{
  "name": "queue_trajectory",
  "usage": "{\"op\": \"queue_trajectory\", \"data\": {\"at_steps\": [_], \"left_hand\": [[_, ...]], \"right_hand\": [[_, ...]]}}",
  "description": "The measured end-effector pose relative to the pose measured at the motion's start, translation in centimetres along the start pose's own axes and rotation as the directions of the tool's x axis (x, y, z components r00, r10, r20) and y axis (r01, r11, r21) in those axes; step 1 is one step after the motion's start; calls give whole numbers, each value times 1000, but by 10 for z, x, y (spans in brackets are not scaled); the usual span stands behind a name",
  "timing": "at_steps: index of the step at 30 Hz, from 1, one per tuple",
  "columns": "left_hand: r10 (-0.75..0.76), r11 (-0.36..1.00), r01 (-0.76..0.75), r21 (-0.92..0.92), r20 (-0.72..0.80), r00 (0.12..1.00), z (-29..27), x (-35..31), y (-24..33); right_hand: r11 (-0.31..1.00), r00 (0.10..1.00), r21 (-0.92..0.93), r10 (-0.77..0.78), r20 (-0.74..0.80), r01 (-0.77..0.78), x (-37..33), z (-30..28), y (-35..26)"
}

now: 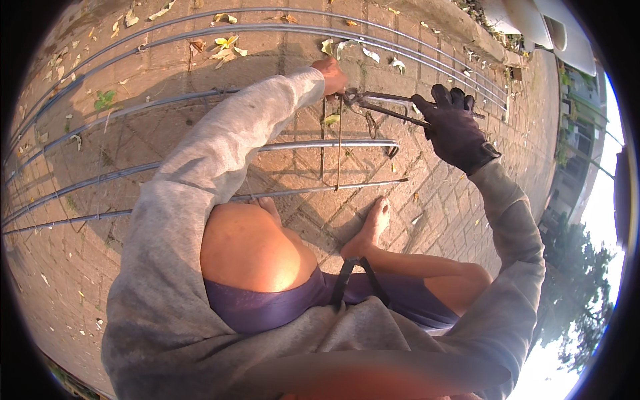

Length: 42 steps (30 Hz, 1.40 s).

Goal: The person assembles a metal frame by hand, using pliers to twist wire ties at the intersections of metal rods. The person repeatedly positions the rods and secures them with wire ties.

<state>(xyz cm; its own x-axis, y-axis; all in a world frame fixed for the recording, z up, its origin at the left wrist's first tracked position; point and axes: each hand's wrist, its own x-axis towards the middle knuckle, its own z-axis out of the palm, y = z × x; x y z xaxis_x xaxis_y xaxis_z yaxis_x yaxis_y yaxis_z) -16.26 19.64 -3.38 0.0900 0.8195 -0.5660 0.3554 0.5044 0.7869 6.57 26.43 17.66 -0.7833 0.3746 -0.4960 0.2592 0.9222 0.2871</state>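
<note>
Several long steel bars (200, 157) lie side by side over a brick pavement. A thin wire stirrup (338, 153) stands upright across them. My bare left hand (331, 75) grips the top of the stirrup where it meets a bar. My right hand (453, 127), in a dark glove, is closed on the handles of metal pincers (390, 107). The pincer jaws (351, 97) sit right beside my left hand at that joint. Whether tie wire is in the jaws is too small to tell.
I am squatting, with my bare knee (253, 250) and bare foot (368, 230) close to the nearest bar (313, 191). Dry leaves (225, 45) lie scattered on the bricks. A kerb (460, 30) runs along the far side, with a white vehicle (547, 27) beyond it.
</note>
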Motion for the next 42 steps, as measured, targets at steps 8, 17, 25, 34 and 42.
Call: {"op": "queue_trajectory", "data": {"at_steps": [8,17,25,34,42], "left_hand": [[33,998,-33,58,-1,999,9,23,-14],[125,983,-127,131,23,992,2,10,-9],[70,995,-73,61,41,997,7,21,-14],[328,871,-339,355,93,940,11,32,-30],[572,553,-501,666,134,809,13,41,-38]], "right_hand": [[993,992,35,-117,55,115,11,-8,18],[978,971,196,-112,212,70,13,-2,25],[759,704,498,-75,706,-419,28,1,38],[294,753,745,-109,649,-599,-21,8,-25],[451,819,729,6,574,-514,-26,5,-22]]}}
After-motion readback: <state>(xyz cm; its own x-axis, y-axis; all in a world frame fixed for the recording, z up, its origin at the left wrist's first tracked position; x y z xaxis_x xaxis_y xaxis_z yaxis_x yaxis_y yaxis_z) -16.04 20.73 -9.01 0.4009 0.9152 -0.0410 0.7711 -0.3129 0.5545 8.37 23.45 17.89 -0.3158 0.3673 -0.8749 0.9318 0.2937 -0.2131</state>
